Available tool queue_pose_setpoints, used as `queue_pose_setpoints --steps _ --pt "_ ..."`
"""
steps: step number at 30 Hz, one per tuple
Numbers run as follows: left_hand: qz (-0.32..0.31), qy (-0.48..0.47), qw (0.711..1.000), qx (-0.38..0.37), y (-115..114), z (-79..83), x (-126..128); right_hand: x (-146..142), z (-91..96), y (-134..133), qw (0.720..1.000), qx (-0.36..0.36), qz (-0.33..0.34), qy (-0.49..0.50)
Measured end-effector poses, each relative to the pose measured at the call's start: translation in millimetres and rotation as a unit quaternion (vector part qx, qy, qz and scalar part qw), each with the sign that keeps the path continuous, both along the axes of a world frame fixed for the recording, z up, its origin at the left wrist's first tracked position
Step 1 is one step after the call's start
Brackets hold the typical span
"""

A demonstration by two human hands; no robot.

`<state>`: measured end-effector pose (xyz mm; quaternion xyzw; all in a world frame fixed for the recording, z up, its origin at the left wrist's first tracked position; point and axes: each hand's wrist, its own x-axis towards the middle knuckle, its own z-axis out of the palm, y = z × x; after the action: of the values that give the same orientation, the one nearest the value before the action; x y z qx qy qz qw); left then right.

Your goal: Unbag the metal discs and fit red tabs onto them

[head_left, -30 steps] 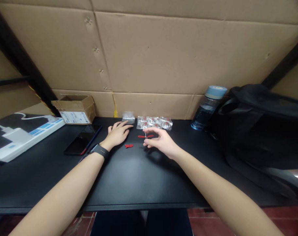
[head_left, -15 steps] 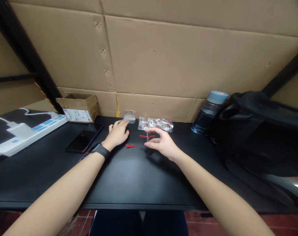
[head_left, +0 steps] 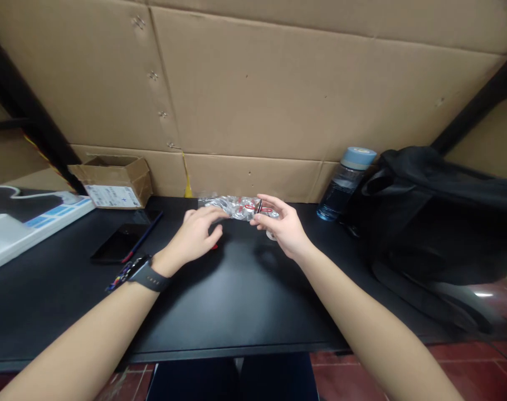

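My right hand [head_left: 284, 225] pinches a small, thin, dark-edged piece [head_left: 259, 206], seen nearly edge-on, between thumb and fingers. A red cord [head_left: 267, 209] shows on both sides of it; whether the two are joined, I cannot tell. Below the fingers a small pale round piece [head_left: 271, 235] is partly hidden. My left hand [head_left: 197, 233] hovers low with fingers stretched and thumb apart, close to the clear plastic packet [head_left: 237, 210] of shiny round pieces with red bits. Another bit of red cord [head_left: 214, 247] peeks out under the left thumb.
On the left lie a phone [head_left: 120, 242], a white power strip [head_left: 48, 220] and an open cardboard box [head_left: 115, 181]. A water bottle [head_left: 344, 184] and a black bag [head_left: 437, 223] stand at the right. Behind the black table [head_left: 237, 312] rises a cardboard wall [head_left: 278, 100].
My right hand, still pinching the thin piece, has moved up and away from me, before the packet. My left hand has shifted slightly left and now covers most of the nearer red cord.
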<state>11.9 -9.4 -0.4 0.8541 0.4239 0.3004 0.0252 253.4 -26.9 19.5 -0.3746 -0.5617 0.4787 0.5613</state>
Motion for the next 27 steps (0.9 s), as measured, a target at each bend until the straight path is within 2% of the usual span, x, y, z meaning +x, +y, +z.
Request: queue_pose_setpoints --steps 2,4,11,15,19,27 --pt "-0.1 0.009 0.994 -0.045 -8.2 0.9 7.6 3.3 1.0 1.8 1.0 0.01 -0.005 -0.004" --pt "-0.152 0.019 0.985 -0.074 -17.0 1.3 15.2 5.3 2.2 2.3 1.0 0.013 -0.01 -0.014" --pt "-0.212 0.059 0.969 -0.111 -34.9 5.4 25.8 6.6 4.7 -0.6 0.999 0.001 0.01 -0.044" --pt "-0.194 0.042 0.974 -0.108 -30.2 1.5 23.4 8.1 3.3 0.3 0.999 0.002 -0.009 -0.052" --pt "-0.169 0.105 0.975 -0.101 -23.9 -3.2 17.2 8.7 4.0 0.8 0.998 0.026 -0.024 -0.051" --pt "-0.153 0.138 0.972 -0.115 -22.8 -8.2 12.1 7.1 4.6 0.1 0.995 0.047 0.009 -0.086"
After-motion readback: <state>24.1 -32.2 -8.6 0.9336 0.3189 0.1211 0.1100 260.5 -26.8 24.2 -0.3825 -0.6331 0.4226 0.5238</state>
